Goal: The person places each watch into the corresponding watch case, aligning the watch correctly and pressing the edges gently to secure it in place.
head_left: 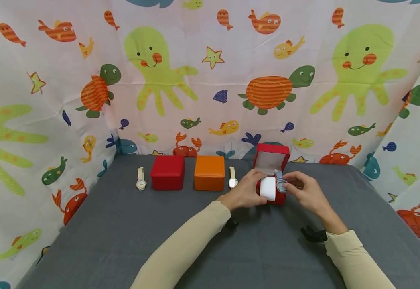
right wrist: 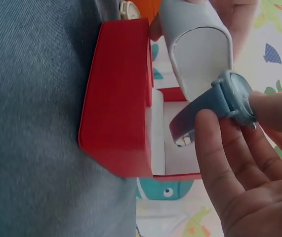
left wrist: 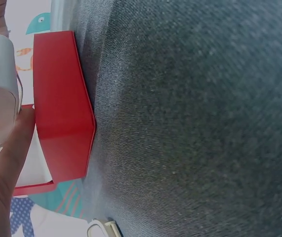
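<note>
My left hand point(head_left: 247, 189) grips a white watch cushion point(head_left: 268, 189) above an open red watch box point(head_left: 276, 199). Its fingers and thumb hold the cushion from both ends in the left wrist view. Beside the cushion, my right hand point(head_left: 305, 192) pinches a blue-grey wristwatch point(right wrist: 237, 98) by its case, thumb on the face side and fingers behind. The watch strap hangs free and curved, next to the cushion's flat white end point(right wrist: 202, 54). The box's raised lid point(head_left: 272, 154) stands behind both hands and shows a pale lining.
Left of the hands are a closed orange box point(head_left: 209, 173) and a closed red box point(head_left: 167, 172). One cream-strapped watch point(head_left: 233, 178) lies right of the orange box, another cream watch point(head_left: 141, 179) left of the red box. A patterned curtain point(head_left: 210, 80) borders the grey table point(head_left: 195, 233).
</note>
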Tool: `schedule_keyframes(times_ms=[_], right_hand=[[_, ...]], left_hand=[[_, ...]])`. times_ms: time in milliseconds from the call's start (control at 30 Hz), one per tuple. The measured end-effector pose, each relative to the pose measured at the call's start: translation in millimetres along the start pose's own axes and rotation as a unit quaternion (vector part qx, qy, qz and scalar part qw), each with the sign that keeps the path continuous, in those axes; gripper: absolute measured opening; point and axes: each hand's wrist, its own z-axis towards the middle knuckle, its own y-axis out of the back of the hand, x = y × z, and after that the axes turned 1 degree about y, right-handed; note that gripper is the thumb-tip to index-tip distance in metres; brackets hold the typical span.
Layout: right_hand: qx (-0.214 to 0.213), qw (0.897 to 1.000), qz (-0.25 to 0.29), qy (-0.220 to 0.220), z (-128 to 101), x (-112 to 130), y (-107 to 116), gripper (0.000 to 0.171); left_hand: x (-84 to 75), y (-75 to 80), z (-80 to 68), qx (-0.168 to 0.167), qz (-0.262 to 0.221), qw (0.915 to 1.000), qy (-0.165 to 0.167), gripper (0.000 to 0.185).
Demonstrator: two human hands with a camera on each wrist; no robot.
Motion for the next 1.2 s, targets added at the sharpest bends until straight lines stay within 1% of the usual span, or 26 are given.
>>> schedule_keyframes(times_ms=[200,267,400,533,700,800,900,1033,1100,1200], right_hand=[[0.024,0.999,0.027,-0.005,-3,19,4,0.024],[0.031,0.999,0.038,-0.007,-3,21,4,0.024],[0.042,0.998,0.055,-0.012,-3,14,1,0.024],[0.051,0.995,0.078,-0.018,-3,4,-3,0.026],[0.064,0.992,0.105,-0.013,-2,2,-8,0.032],[0.063,0.992,0.106,-0.013,-1,2,-12,0.033],[0.059,0.993,0.099,-0.014,-1,2,-15,0.031],[0.057,0.996,0.069,-0.011,-2,2,-18,0.034],[0.056,0.998,0.039,-0.005,-3,2,-21,0.042],[0.050,0.999,-0.010,0.019,-5,4,-24,0.053]], left_hand=[[2.6,-3.2,0.9,-0.002,0.009,0.9997,-0.023,0.064],[3.8,-4.0,0.9,-0.006,0.007,0.9996,-0.026,0.065],[5.1,-4.6,0.1,-0.013,-0.001,0.9995,-0.030,0.066],[4.2,-4.4,-1.5,-0.019,-0.025,0.9991,-0.029,0.064],[4.6,-4.5,-4.1,-0.038,-0.074,0.9965,-0.006,0.061],[6.6,-5.4,-5.3,-0.049,-0.085,0.9951,0.011,0.061],[8.4,-6.5,-5.8,-0.060,-0.085,0.9942,0.026,0.061],[8.7,-5.5,-7.0,-0.071,-0.100,0.9909,0.056,0.059],[8.7,-4.5,-7.5,-0.075,-0.115,0.9877,0.076,0.059],[9.1,-2.6,-7.9,-0.083,-0.144,0.9812,0.098,0.060]])
